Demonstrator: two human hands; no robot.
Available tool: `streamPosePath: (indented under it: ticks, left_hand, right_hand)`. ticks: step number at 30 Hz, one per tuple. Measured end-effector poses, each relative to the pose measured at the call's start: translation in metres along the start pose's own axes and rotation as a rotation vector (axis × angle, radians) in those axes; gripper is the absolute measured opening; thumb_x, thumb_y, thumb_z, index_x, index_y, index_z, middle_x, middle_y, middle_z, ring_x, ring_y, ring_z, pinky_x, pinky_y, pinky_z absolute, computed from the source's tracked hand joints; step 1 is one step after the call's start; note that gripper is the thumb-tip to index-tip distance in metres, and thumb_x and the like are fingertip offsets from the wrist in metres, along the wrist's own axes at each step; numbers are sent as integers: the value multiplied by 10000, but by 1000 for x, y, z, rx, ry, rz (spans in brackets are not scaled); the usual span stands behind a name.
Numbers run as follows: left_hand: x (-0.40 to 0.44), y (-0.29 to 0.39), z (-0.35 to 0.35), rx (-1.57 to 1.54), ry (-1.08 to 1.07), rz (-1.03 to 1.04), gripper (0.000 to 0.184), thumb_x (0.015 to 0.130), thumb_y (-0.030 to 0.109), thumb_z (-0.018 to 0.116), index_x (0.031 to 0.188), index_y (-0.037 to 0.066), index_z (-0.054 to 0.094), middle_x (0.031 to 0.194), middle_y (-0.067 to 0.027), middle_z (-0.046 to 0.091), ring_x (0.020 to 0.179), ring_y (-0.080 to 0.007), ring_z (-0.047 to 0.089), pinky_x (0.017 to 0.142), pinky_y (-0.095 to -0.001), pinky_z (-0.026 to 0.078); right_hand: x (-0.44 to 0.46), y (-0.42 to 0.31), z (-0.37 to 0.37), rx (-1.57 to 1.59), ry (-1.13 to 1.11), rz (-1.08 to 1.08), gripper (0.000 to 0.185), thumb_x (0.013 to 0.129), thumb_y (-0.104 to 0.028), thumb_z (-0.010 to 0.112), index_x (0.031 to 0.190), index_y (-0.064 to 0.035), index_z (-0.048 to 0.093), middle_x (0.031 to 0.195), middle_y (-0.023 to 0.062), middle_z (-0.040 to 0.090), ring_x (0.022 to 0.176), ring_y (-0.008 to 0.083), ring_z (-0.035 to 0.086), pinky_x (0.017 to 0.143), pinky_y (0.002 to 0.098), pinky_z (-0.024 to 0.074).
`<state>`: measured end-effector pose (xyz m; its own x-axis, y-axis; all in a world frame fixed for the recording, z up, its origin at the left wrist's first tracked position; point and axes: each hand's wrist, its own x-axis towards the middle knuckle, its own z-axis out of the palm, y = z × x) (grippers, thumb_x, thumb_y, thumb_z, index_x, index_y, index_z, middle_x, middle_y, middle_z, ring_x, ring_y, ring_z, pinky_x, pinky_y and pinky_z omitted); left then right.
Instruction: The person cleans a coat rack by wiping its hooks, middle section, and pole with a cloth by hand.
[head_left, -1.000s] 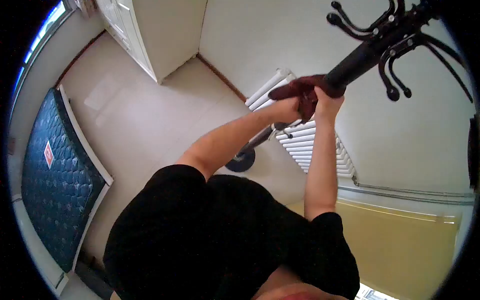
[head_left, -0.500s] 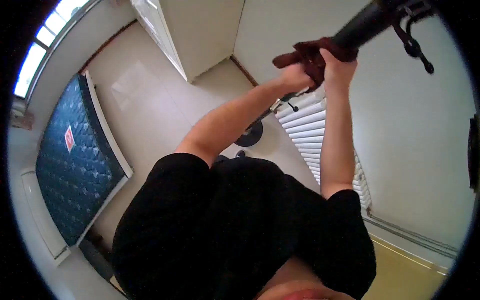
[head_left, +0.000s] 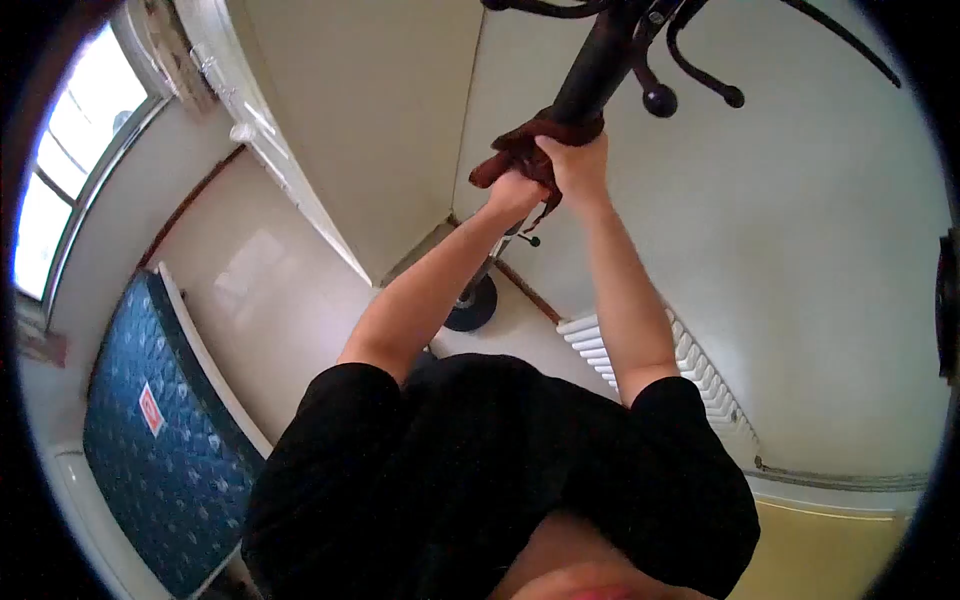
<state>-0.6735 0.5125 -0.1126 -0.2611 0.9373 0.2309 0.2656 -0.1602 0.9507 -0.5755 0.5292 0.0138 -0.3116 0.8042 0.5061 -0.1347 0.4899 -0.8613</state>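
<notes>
A dark coat stand [head_left: 590, 75] rises in front of me, with curved hooks at its top and a round base on the floor. A dark red cloth [head_left: 530, 145] is wrapped around its pole. My right hand [head_left: 579, 168] grips the cloth against the pole, high up. Just below and to the left, my left hand [head_left: 516, 194] is closed on the bunched lower part of the cloth. A small lower hook [head_left: 534, 241] shows beneath my hands.
A white radiator [head_left: 705, 385] stands by the wall on the right. A pale cabinet [head_left: 350, 120] is at the upper left. A blue mattress [head_left: 165, 430] on a white-edged bed lies at the left, below a window [head_left: 75, 160].
The view has turned, so the cabinet and window show more. Both hands and the cloth now appear further left in view, still around the pole, and more hooks show than half a second ago.
</notes>
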Motion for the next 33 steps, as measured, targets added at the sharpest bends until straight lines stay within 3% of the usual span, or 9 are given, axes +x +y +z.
streamPosePath:
  ticks: [4,7,11,12,16,21,26,30,33]
  left_hand:
    - [30,28,-34,79,-83,-232,397,772,162,639,1152,48,622,1086,-117,676,1052,-276,632,862,-390,498]
    - [43,32,-58,-190,-35,-138,377,786,122,622,1153,34,616,1073,-110,676,1035,-266,631,856,-385,499]
    - [78,-30,-66,-127,17,31,337,835,117,628,1162,38,612,1067,-108,675,996,-250,624,854,-372,503]
    - [89,-37,-79,99,-128,-92,424,839,156,659,1242,59,572,1109,-105,671,1063,-271,625,892,-373,503]
    - [112,-88,-80,340,-22,191,594,898,316,651,1411,97,450,1279,-96,622,1193,-277,588,980,-386,474]
    - [121,-71,-96,334,-136,38,578,935,337,618,1440,122,438,1367,-115,561,1265,-289,525,1035,-397,431]
    - [147,-68,-103,547,-239,205,598,952,314,563,1489,131,371,1484,-101,453,1375,-283,414,1159,-396,318]
    - [172,-116,-103,127,-299,131,612,914,250,615,1464,103,389,1464,-114,470,1351,-307,443,1147,-402,339]
    - [180,-147,-95,145,-235,204,584,866,174,661,1406,89,456,1371,-127,546,1309,-308,480,1104,-402,375]
  right_hand:
    - [35,24,22,35,11,25,329,694,-46,795,979,15,643,937,94,705,851,219,681,791,353,554]
    - [53,25,39,-88,-52,76,352,685,-58,802,996,12,652,938,99,707,858,241,687,810,367,553]
    - [74,54,61,-114,-55,109,405,723,-1,747,1099,4,596,1027,86,690,955,203,659,871,348,535]
    - [79,74,68,-149,-32,110,422,721,4,749,1110,1,586,1034,86,688,962,205,658,878,351,534]
    - [88,69,81,-103,-96,188,488,701,34,755,1144,-11,554,1047,95,682,990,220,659,913,363,532]
    - [110,103,95,-131,7,96,420,681,-14,794,1048,12,592,976,130,705,912,271,689,830,383,552]
    - [130,136,91,-62,-81,124,458,687,-15,785,1085,11,560,1005,134,688,932,272,678,833,385,549]
    - [136,125,97,-38,-80,152,435,714,-6,743,1109,13,561,1021,138,681,935,263,671,849,382,542]
    - [136,153,99,19,-5,72,350,736,4,700,1074,17,607,986,129,695,914,258,674,849,382,540]
